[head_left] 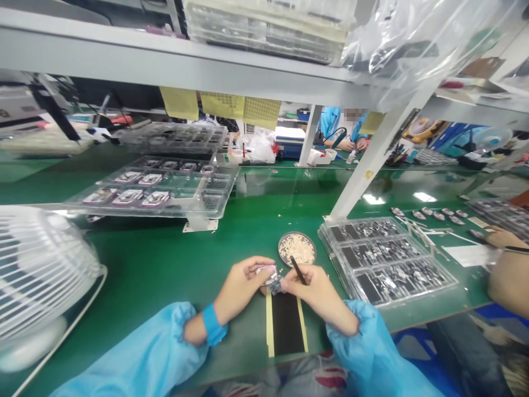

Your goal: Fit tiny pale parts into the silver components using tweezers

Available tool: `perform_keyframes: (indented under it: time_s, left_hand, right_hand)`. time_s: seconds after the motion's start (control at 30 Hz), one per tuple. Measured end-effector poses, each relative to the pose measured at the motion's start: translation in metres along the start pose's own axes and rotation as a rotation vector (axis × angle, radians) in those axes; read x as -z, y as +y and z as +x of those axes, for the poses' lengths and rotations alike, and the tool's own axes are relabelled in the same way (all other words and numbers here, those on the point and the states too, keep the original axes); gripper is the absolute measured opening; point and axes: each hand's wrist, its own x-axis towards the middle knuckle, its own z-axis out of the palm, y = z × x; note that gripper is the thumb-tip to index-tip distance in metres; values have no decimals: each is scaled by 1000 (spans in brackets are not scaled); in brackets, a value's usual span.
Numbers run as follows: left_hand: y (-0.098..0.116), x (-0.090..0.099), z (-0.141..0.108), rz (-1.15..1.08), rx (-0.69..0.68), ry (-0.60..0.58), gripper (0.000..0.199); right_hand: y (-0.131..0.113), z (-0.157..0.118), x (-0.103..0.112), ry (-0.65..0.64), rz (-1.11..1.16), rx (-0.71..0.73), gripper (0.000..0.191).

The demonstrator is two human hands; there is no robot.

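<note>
My left hand (243, 286) is closed on a small pale device with a pinkish rim (266, 273), held above the green table. Fingers of my right hand (316, 292) wrap round a dark pen-like tool (298, 270) and also pinch a small grey part (276, 286) against the device. What that part is cannot be made out. Under both hands lies a black mat (288, 325) edged with yellow tape. Just behind them stands a round dish (296, 249) full of small beige pieces.
A white fan (41, 281) stands at left. Clear trays (155, 190) hold similar devices; stacked trays (384, 259) at right hold small dark parts. A shelf post (367, 165) rises behind them. Another person's arm (510, 275) reaches in at far right; a person in blue (343, 127) sits opposite.
</note>
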Motion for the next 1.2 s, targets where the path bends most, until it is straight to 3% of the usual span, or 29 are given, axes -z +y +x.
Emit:
perform_keyframes:
  time_s: [0.17, 0.3, 0.53, 0.87, 1.2]
  left_hand:
    - [3, 4, -3, -12, -41, -42, 39]
    - [6, 3, -6, -81, -65, -130, 47]
    - [6, 0, -8, -46, -103, -150, 48]
    - [-9, 3, -4, 81, -127, -103, 55]
    - [-6, 0, -5, 196, -134, -57, 53]
  right_hand:
    - [4, 0, 3, -76, 65, -1, 24]
    - [5, 3, 1, -61, 40, 9, 29]
    - [7, 4, 3, -27, 14, -30, 30]
    - [13, 6, 3, 9, 34, -17, 32]
    - [19, 7, 4, -9, 62, 13, 29]
